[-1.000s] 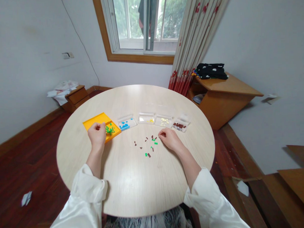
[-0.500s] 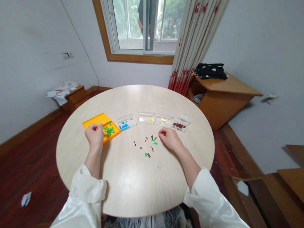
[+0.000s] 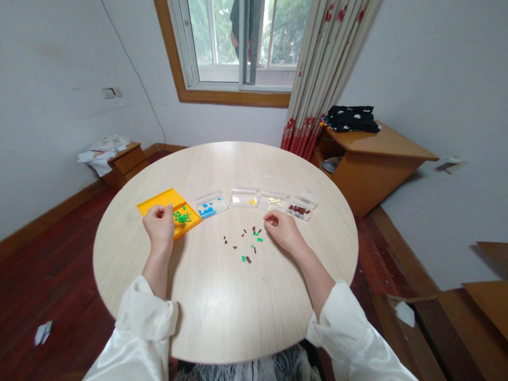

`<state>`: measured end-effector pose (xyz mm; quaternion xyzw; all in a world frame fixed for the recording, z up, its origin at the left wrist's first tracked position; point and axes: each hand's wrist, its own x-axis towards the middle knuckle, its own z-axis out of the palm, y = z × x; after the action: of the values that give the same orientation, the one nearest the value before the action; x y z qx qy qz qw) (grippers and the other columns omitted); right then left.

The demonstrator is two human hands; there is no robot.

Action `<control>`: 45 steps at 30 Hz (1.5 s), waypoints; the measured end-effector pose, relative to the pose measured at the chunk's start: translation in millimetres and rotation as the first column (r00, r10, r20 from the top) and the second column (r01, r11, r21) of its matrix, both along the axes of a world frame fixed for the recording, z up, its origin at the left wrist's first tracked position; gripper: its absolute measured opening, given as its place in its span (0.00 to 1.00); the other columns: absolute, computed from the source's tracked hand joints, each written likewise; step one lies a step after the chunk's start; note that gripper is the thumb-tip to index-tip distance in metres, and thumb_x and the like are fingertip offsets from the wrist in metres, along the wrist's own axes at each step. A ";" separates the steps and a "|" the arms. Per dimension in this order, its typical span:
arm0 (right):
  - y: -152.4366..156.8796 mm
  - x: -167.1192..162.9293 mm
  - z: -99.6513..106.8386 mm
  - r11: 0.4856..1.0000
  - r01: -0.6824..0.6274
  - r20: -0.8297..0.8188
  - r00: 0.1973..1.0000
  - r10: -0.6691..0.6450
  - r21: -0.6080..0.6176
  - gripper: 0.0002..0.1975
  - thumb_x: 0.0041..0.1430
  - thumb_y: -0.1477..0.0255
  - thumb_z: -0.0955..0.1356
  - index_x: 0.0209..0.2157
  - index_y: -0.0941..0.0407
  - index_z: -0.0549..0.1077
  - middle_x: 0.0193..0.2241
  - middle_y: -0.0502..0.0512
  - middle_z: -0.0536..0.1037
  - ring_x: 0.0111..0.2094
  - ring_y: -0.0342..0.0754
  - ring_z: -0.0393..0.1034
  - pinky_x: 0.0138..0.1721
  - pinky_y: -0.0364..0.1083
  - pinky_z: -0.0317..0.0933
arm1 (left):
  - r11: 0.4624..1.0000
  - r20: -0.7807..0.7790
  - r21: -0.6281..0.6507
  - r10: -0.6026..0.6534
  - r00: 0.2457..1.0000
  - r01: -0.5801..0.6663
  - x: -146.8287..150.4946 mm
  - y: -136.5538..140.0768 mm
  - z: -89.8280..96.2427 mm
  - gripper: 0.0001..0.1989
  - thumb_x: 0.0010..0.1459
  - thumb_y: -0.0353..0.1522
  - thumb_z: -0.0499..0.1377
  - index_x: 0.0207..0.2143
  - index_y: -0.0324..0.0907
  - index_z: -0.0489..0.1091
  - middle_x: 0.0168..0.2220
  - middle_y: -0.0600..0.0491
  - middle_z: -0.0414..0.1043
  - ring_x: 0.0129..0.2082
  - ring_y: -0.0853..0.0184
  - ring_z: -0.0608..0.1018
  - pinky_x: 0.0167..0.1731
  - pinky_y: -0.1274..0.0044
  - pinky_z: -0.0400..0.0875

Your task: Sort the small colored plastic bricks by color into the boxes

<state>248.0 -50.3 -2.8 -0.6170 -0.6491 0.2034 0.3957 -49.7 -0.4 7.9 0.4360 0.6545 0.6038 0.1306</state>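
My left hand [image 3: 159,226] is closed in a pinch over the near side of an open yellow box [image 3: 158,201]. Anything between its fingertips is too small to make out. Green bricks [image 3: 181,216] lie in the box just right of that hand. On the right, my right hand [image 3: 282,229] hovers at or touches the tabletop, fingers curled together; what they hold, if anything, is hidden. Small brown bricks [image 3: 248,260] and green bricks [image 3: 259,240] are scattered left of it. Behind it sits a clear box of brown bricks [image 3: 299,210].
Clear boxes with blue bricks [image 3: 206,209], yellow bricks [image 3: 253,201] and pale yellow bricks [image 3: 274,203] stand in an arc across the round table [image 3: 225,308]. A wooden cabinet [image 3: 378,164] with dark cloth [image 3: 351,119] stands behind right, near the curtain [image 3: 316,71].
Both hands stay almost where they were; the left has shifted very slightly to the right. The boxes and loose bricks look unchanged.
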 end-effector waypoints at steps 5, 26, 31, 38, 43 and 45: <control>-0.3 -8.6 -0.4 0.999 -0.050 -0.153 0.987 0.051 0.011 0.04 0.47 0.75 0.64 0.27 0.57 0.70 0.25 0.51 0.75 0.27 0.43 0.70 0.32 0.43 0.65 | 0.981 -0.141 0.051 -0.180 0.973 0.189 20.0 -9.8 5.5 0.10 0.47 0.34 0.58 0.18 0.40 0.62 0.19 0.58 0.60 0.21 0.72 0.62 0.24 0.79 0.57; -12.9 -36.4 -1.0 0.932 -0.360 -0.480 0.827 0.293 -0.051 0.06 0.50 0.69 0.68 0.28 0.56 0.68 0.25 0.50 0.77 0.30 0.44 0.74 0.35 0.44 0.67 | 0.566 -0.420 -0.146 -0.778 0.467 0.811 93.7 -44.5 -14.6 0.04 0.55 0.32 0.58 0.31 0.41 0.72 0.31 0.50 0.73 0.34 0.66 0.73 0.36 0.74 0.67; -12.6 -37.0 -1.4 0.923 -0.380 -0.494 0.815 0.304 -0.058 0.05 0.51 0.70 0.66 0.29 0.57 0.68 0.25 0.51 0.77 0.31 0.44 0.74 0.37 0.45 0.66 | 0.565 -0.441 -0.135 -0.770 0.462 0.814 94.0 -45.0 -13.4 0.06 0.56 0.33 0.57 0.29 0.41 0.72 0.29 0.51 0.71 0.33 0.66 0.73 0.34 0.75 0.66; -6.6 -23.7 -1.3 0.966 -0.251 -0.288 0.931 0.225 -0.056 0.03 0.50 0.74 0.66 0.28 0.58 0.71 0.26 0.51 0.76 0.29 0.42 0.71 0.34 0.44 0.64 | 0.713 -0.451 -0.100 -0.654 0.608 0.694 84.4 -41.0 -7.5 0.06 0.55 0.32 0.55 0.27 0.41 0.69 0.28 0.52 0.71 0.29 0.68 0.70 0.32 0.76 0.64; -4.5 -7.4 3.6 0.969 -0.237 -0.033 0.971 0.235 -0.064 0.08 0.50 0.80 0.63 0.28 0.59 0.75 0.26 0.52 0.76 0.29 0.42 0.68 0.34 0.43 0.62 | 0.907 -0.396 -0.133 -0.419 0.817 0.401 57.0 -23.8 -2.0 0.09 0.53 0.34 0.52 0.23 0.41 0.65 0.23 0.55 0.66 0.24 0.69 0.66 0.28 0.77 0.60; -4.8 -3.2 5.3 0.963 -0.256 0.034 0.965 0.260 -0.085 0.09 0.51 0.81 0.63 0.28 0.59 0.75 0.27 0.53 0.76 0.29 0.43 0.68 0.34 0.43 0.61 | 0.939 -0.391 -0.173 -0.342 0.854 0.297 44.4 -16.5 -0.4 0.10 0.53 0.35 0.51 0.22 0.42 0.62 0.22 0.55 0.63 0.24 0.69 0.65 0.27 0.77 0.58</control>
<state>244.8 -55.1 2.5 -0.5470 -0.7240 0.2652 0.3260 -5.3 -16.9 7.5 0.6494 0.6166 0.4313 0.1099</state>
